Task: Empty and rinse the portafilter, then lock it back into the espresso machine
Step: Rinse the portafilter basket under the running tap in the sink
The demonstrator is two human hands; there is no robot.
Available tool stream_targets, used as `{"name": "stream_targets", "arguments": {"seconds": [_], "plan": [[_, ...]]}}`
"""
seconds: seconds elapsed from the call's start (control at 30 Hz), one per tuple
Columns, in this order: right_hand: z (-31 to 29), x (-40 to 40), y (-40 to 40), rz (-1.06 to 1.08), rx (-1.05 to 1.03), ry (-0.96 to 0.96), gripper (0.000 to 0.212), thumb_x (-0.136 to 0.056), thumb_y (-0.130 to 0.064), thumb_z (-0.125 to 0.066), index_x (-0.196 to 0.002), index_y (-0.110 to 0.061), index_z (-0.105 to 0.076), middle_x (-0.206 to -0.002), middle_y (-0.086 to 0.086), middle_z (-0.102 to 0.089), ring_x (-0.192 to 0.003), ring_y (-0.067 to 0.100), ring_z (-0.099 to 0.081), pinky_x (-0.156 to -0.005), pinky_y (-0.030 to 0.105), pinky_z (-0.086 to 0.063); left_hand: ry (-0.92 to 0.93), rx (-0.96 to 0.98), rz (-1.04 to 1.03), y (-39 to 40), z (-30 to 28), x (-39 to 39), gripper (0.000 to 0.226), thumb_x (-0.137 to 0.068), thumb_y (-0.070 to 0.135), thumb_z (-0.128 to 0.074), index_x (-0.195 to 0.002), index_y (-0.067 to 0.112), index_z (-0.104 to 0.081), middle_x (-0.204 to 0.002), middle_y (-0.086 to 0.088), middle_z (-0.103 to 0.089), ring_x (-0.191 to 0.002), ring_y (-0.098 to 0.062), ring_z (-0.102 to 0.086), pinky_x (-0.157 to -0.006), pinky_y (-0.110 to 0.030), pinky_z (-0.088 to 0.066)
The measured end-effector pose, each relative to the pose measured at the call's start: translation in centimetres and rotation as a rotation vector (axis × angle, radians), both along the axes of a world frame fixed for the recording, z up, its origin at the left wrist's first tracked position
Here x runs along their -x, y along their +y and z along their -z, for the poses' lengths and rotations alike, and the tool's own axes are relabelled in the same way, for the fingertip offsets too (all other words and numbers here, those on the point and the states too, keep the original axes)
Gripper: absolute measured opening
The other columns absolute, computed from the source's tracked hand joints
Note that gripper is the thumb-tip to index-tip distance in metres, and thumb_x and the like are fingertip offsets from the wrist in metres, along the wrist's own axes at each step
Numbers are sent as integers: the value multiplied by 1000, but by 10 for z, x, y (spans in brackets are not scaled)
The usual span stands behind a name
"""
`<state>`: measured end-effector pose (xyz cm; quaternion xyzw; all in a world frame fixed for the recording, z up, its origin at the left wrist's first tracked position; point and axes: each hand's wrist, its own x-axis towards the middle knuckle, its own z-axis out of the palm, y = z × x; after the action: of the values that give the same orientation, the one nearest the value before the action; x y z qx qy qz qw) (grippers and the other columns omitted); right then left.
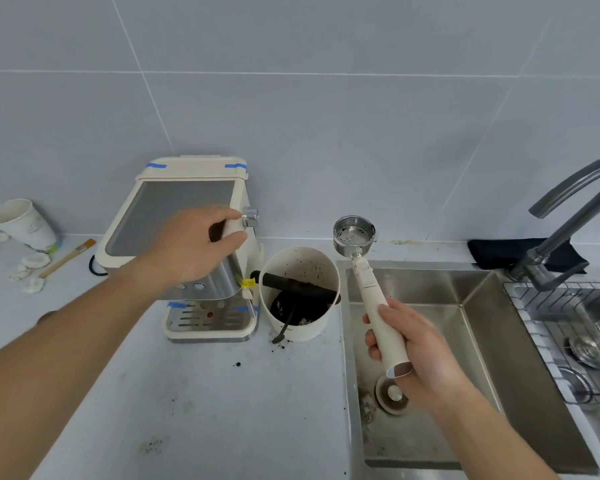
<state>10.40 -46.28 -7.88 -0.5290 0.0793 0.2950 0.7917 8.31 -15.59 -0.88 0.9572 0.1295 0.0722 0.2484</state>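
We look down on a pale counter [194,393] with a steel sink [499,341] set into its right side, its one basin open below our right arm and a wire rack [568,327] over the part further right. One grey tap [568,216] arches in from the far right, with a dark cloth [499,251] folded behind it. On the counter stands one cream espresso machine [184,216], strips of blue tape at its corners. Our left hand [191,244] rests on its near right top edge, fingers curled partly closed over the edge beside a small chrome knob [250,218]; whether they actually grip anything we cannot tell. Just right of the machine sits one white knock box [298,296] with a black bar across its mouth and dark grounds inside; a few crumbs lie on the counter before it. Our right hand [409,344] is wrapped tight around the cream handle of the single portafilter [355,233], which is held up over the sink's far left corner, its metal basket far from us, open side up and flecked with grounds. At the far left we count one paper cup [21,223], one wooden brush [66,258] and several crumpled white scraps [32,271].
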Motion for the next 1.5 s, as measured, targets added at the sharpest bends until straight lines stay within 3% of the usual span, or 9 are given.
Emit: {"name": "stream_targets", "arguments": {"seconds": [0.1,0.2,0.37,0.53,0.8,0.93,1.13,1.27,1.5], "plan": [[-6,-13,-24,-57,-11,-8,23,-89,-9,-61,-109,1,-67,-80,12,-65,-59,21,-58,-47,27,-50,-73,108,-66,-42,-2,6,30,-91,37,-60,-119,29,-66,-94,13,-62,-89,-7,-55,-74,-20,-38],[-10,-23,-51,-100,-18,-23,36,-76,-16,-66,-108,1,-67,-80,12,-67,-59,20,-59,-47,27,-49,-129,366,-132,-92,4,5,16,-88,35,-65,-103,35,-71,-101,24,-66,-94,3,-62,-84,-19,-44],[-15,-34,-91,-135,-30,-53,37,-75,-17,-66,-107,1,-64,-80,13,-69,-59,21,-62,-47,29,-51,-140,947,-236,-173,19,-7,14,-90,21,-65,-95,13,-75,-93,-10,-76,-89,-24,-73,-82,-35,-60],[-12,-44,-132,-141,8,-76,33,-74,-19,-68,-102,-1,-66,-82,13,-73,-66,21,-68,-54,29,-56,-48,1176,-272,-245,42,-27,13,-89,18,-65,-92,10,-74,-83,-7,-76,-81,-21,-71,-78,-33,-58],[0,-56,-179,-93,33,-57,38,-73,-16,-69,-107,0,-67,-90,14,-72,-71,20,-70,-62,32,-54,65,1168,-146,-327,60,-53,14,-89,29,-66,-97,21,-74,-95,-5,-77,-90,-19,-72,-84,-32,-57],[8,-59,-194,-73,43,-61,40,-76,-14,-70,-113,2,-66,-95,16,-76,-73,22,-71,-61,30,-57,34,1108,-124,-353,68,-61,16,-83,28,-70,-98,23,-75,-86,1,-78,-85,-18,-73,-85,-36,-58],[29,-63,-207,-31,74,-34,43,-75,-16,-75,-112,2,-64,-103,30,-72,-88,37,-65,-75,42,-54,36,1108,-135,-382,83,-71,19,-84,17,-69,-94,33,-69,-85,4,-78,-83,-14,-74,-72,-31,-61],[40,-72,-216,-51,139,-49,34,-80,-16,-81,-109,-4,-68,-98,24,-75,-86,33,-66,-73,40,-51,43,1101,-169,-390,93,-83,22,-83,15,-69,-92,35,-70,-86,4,-78,-84,-13,-73,-76,-30,-60],[48,-117,-252,44,400,-165,23,-95,-6,-63,-117,-11,-66,-101,8,-75,-83,17,-73,-72,31,-62,75,1123,-235,-388,110,-103,26,-85,15,-70,-95,39,-67,-82,17,-76,-87,-10,-72,-86,-36,-58]]}}
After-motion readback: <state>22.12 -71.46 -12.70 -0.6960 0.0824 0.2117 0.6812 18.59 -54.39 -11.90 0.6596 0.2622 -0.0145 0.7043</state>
